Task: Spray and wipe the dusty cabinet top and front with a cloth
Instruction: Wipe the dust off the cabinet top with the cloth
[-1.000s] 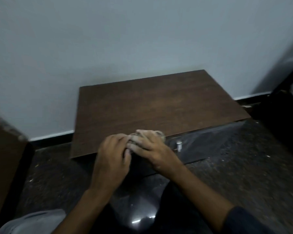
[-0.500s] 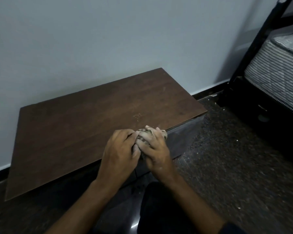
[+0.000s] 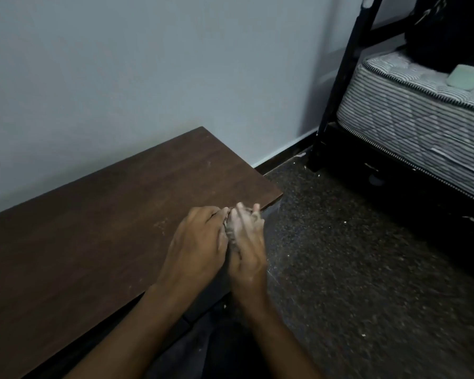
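Note:
A low cabinet with a dark brown wooden top point(image 3: 93, 228) stands against the pale wall. Its dark front shows only as a sliver under the top's near edge. Over the top's front right corner my left hand point(image 3: 197, 247) and my right hand point(image 3: 246, 250) press together around a small bunched greyish cloth point(image 3: 231, 232). Only a strip of the cloth shows between the fingers. My right hand looks dusty and pale. No spray bottle is in view.
Dark speckled floor point(image 3: 353, 283) with scattered light crumbs lies to the right. A black bed frame post point(image 3: 340, 83) and a striped mattress point(image 3: 411, 116) stand at the far right, with a pale green object point(image 3: 465, 76) on the mattress. My dark-clad knee sits below the hands.
The view has swung to the right, so the cabinet now lies left and the bed shows more. Both hands stay closed together on the cloth, now near the top's right corner.

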`<action>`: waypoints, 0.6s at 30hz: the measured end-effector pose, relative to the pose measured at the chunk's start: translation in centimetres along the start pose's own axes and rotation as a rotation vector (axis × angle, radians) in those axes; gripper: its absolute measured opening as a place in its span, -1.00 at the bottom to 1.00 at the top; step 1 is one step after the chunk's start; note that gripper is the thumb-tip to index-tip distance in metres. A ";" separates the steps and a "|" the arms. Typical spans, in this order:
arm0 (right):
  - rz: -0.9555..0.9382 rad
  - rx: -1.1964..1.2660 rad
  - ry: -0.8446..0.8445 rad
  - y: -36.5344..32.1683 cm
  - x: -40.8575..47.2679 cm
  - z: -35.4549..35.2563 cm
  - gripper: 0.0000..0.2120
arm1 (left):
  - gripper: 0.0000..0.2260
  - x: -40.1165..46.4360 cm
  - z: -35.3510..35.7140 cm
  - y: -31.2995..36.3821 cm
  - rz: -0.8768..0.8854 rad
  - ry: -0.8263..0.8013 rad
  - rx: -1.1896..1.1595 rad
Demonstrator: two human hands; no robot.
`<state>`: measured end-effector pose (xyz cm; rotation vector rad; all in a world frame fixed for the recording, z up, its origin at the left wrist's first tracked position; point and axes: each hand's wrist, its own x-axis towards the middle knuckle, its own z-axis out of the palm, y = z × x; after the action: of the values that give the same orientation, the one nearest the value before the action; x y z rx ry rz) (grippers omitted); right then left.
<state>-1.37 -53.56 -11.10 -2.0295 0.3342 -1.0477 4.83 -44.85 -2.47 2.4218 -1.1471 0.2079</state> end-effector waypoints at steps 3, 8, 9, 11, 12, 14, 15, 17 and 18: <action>0.126 -0.029 0.113 2.5 3.4 -1.8 -0.60 | -0.68 1.3 0.5 -0.3 0.062 -0.032 0.035; 0.334 0.059 0.223 2.9 5.6 -2.9 -0.57 | -0.67 1.7 0.0 -0.2 0.036 -0.051 0.017; 0.319 0.040 0.210 2.0 4.7 -2.3 -0.57 | -0.68 1.3 -0.4 -0.4 0.021 -0.046 0.007; 0.190 -0.012 0.104 -0.3 1.7 -0.8 -0.55 | -0.69 0.1 -1.2 -0.8 -0.024 -0.037 -0.022; 0.115 -0.026 0.031 -1.1 0.3 -0.2 -0.55 | -0.70 -0.8 -1.7 -1.1 -0.050 -0.033 -0.036; 0.015 -0.068 -0.065 -1.1 -0.1 -0.4 -0.57 | -0.71 -3.1 -2.9 -2.0 -0.108 -0.015 -0.053; 0.009 -0.098 -0.072 -0.6 0.6 -0.7 -0.58 | -0.73 -4.5 -3.7 -2.5 -0.141 -0.004 -0.054; 0.094 -0.147 -0.028 0.3 2.7 -1.6 -0.61 | -0.74 -7.6 -5.7 -3.5 -0.212 0.006 -0.036; 0.134 -0.178 -0.014 0.4 3.6 -2.0 -0.61 | -0.73 -9.4 -6.7 -3.9 -0.250 0.017 -0.019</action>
<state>-0.61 -56.88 -8.75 -2.1376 0.5662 -0.9488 2.15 -33.11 -0.78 2.5124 -0.8247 0.1371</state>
